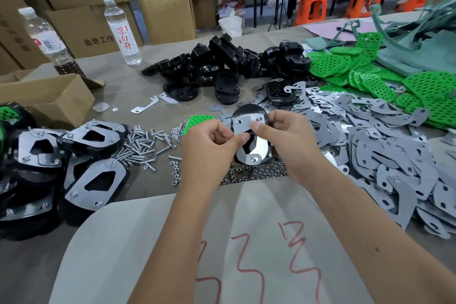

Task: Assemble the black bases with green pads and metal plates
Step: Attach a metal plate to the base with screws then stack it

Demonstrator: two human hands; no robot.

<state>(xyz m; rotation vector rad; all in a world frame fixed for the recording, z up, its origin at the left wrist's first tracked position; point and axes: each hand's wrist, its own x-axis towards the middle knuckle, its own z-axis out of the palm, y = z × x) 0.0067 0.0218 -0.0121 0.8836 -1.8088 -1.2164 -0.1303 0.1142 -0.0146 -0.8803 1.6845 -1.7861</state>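
In the middle of the table a black base [249,110] lies under a shiny metal plate [256,148]. My left hand [209,148] pinches the plate's left edge between thumb and fingers. My right hand [286,138] grips its right side, thumb on top of the plate. A green pad [197,121] lies just left of the base, partly behind my left hand. More black bases [222,64] are heaped at the back. Green pads [365,74] pile at the right, and grey metal plates [385,145] spread over the right side.
Finished assemblies [74,155] are stacked at the left. Screws [140,145] and nuts [259,173] lie around my hands. A cardboard box [49,99] and two bottles [122,29] stand at the back left, before stacked cartons. People sit on orange stools [311,7] behind.
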